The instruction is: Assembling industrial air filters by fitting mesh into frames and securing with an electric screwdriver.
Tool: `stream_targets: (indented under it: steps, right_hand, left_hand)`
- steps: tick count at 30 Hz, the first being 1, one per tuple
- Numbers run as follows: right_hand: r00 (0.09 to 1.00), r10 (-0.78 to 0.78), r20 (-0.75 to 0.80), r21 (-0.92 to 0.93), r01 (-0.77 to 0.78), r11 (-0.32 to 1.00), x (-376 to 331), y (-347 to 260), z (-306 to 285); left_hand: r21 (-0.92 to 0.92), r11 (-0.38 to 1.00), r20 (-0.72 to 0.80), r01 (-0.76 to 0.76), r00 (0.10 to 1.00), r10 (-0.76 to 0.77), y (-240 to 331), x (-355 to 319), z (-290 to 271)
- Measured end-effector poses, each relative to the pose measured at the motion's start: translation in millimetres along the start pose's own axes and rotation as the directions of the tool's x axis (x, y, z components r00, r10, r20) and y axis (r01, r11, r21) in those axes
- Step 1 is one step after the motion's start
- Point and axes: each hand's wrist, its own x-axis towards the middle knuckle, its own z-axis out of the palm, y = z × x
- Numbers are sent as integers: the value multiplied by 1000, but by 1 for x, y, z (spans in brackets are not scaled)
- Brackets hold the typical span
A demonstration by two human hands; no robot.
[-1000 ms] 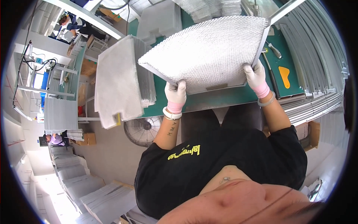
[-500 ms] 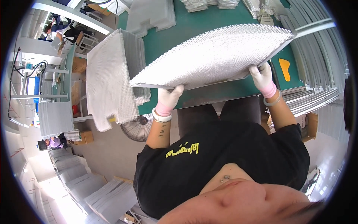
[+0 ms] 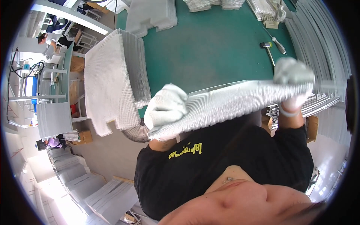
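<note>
Mesh panel (image 3: pixel 228 105) edge-on, gripped between left hand (image 3: pixel 166 106), right hand (image 3: pixel 293 77)

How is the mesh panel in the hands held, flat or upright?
Nearly flat: the mesh panel shows almost edge-on, gripped by the left hand and right hand.

A green-topped workbench (image 3: pixel 210 48) fills the upper middle, with stacks of white mesh sheets (image 3: pixel 112 78) at its left edge and a hammer (image 3: pixel 267 48) and screwdriver (image 3: pixel 276 44) toward its right. Below the bench's left corner stands a round fan (image 3: pixel 135 132) on a grey concrete floor (image 3: pixel 105 150). Cardboard boxes (image 3: pixel 83 137), metal racks (image 3: pixel 33 82) and further piles of pale sheets (image 3: pixel 101 195) line the bright left side.
</note>
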Motion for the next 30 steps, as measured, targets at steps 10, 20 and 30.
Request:
stream_targets:
  steps: [10, 20, 30]
  right_hand:
    - [933, -312, 180, 124, 294, 948, -70, -42, -2]
    - [874, -296, 385, 210, 229, 951, -41, -14, -3]
    - [963, 130, -235, -84, -154, 985, 0, 4, 9]
  left_hand:
    - [309, 783, 837, 540, 237, -494, -76, -59, -28]
    - [695, 635, 624, 337, 157, -766, -59, -39, -29]
    - [358, 933, 19, -36, 999, 31, 16, 28, 3]
